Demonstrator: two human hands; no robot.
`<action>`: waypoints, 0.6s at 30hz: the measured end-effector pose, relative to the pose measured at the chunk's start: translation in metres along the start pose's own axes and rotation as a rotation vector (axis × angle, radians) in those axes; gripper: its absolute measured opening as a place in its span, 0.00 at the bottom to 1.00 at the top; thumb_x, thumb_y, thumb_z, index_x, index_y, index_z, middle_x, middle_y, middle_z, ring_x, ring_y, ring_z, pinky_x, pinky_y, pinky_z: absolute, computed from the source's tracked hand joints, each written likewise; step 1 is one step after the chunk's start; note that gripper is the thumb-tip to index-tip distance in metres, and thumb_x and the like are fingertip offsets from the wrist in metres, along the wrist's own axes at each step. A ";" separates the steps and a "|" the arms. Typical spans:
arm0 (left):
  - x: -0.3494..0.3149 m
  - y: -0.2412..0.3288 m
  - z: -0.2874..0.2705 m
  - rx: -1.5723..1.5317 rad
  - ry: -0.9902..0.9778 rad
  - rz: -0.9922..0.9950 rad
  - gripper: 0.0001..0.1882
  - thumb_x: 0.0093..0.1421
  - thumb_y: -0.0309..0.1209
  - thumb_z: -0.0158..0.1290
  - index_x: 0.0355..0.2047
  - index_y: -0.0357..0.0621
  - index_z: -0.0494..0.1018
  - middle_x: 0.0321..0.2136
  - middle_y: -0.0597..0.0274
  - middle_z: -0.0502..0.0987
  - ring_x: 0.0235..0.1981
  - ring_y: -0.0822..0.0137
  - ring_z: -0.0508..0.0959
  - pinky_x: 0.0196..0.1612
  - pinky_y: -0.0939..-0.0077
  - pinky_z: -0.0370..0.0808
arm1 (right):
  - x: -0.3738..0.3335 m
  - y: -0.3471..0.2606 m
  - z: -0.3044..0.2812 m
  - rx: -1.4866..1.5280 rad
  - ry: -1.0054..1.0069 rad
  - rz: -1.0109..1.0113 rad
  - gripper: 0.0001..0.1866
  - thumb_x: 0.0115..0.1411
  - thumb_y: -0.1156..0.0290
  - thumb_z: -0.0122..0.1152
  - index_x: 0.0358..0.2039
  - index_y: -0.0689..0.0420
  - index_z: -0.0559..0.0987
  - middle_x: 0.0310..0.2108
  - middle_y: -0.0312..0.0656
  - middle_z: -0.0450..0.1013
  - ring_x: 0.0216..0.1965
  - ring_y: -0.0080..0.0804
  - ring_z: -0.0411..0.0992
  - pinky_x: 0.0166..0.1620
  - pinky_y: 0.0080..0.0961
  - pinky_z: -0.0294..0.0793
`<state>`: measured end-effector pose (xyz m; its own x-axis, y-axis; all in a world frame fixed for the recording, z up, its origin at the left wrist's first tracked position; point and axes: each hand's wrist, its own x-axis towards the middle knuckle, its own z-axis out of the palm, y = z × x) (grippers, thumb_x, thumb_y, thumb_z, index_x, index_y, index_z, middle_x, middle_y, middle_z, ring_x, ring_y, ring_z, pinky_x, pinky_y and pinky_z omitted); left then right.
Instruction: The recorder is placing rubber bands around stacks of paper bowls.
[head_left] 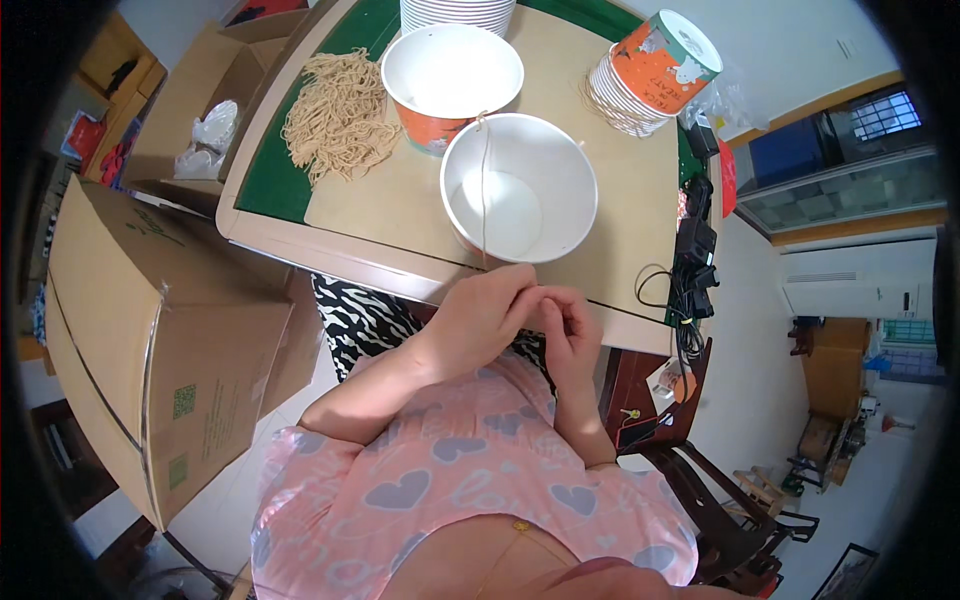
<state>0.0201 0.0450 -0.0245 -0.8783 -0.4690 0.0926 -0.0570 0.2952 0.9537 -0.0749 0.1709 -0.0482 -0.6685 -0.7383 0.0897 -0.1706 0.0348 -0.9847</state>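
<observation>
Cord, probably light, limp and best pinched near an end, crosses the white bucket toward the left hand and right hand (whether their bunched fingers grip it, I cannot tell).

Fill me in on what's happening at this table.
A person's left hand and right hand meet at the near edge of the table; anything between the fingertips is hidden. A thin cord crosses the mouth of the front bucket and runs toward them. Behind stands another bucket, with a heap of tan cords to its left.
</observation>
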 end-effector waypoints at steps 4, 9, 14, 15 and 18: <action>0.000 0.005 -0.002 -0.039 -0.003 0.004 0.06 0.62 0.27 0.48 0.31 0.35 0.69 0.24 0.50 0.72 0.25 0.55 0.72 0.30 0.69 0.69 | 0.002 0.001 -0.003 0.110 0.031 0.058 0.05 0.61 0.77 0.56 0.38 0.59 0.75 0.25 0.27 0.68 0.26 0.10 0.62 0.30 0.09 0.59; 0.000 0.012 -0.007 0.043 0.022 0.039 0.02 0.58 0.22 0.51 0.31 0.36 0.70 0.24 0.52 0.71 0.24 0.58 0.73 0.29 0.72 0.69 | 0.002 0.008 -0.007 0.128 0.028 0.065 0.05 0.60 0.77 0.59 0.38 0.58 0.75 0.24 0.25 0.66 0.25 0.08 0.60 0.28 0.07 0.56; 0.007 0.013 -0.006 0.167 0.040 0.158 0.05 0.53 0.20 0.53 0.31 0.37 0.70 0.26 0.53 0.71 0.27 0.56 0.75 0.30 0.70 0.70 | 0.005 0.011 -0.009 0.188 0.062 0.084 0.04 0.59 0.78 0.59 0.35 0.58 0.75 0.23 0.24 0.65 0.24 0.08 0.59 0.27 0.06 0.54; 0.010 0.014 -0.006 0.173 0.034 0.160 0.05 0.53 0.20 0.53 0.31 0.37 0.70 0.26 0.53 0.71 0.27 0.56 0.75 0.30 0.70 0.70 | 0.006 0.010 -0.010 0.193 0.067 0.082 0.04 0.59 0.78 0.59 0.35 0.58 0.75 0.23 0.24 0.65 0.24 0.08 0.59 0.27 0.06 0.54; 0.022 0.020 -0.008 0.263 0.010 0.265 0.09 0.50 0.19 0.55 0.33 0.37 0.72 0.29 0.54 0.73 0.33 0.54 0.75 0.35 0.67 0.71 | 0.016 0.008 -0.011 0.165 0.104 0.087 0.03 0.58 0.78 0.58 0.34 0.58 0.75 0.24 0.25 0.67 0.25 0.07 0.62 0.27 0.05 0.56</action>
<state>0.0036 0.0339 -0.0012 -0.8743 -0.3555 0.3303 0.0502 0.6108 0.7902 -0.0947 0.1672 -0.0530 -0.7483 -0.6633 0.0094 0.0064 -0.0213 -0.9998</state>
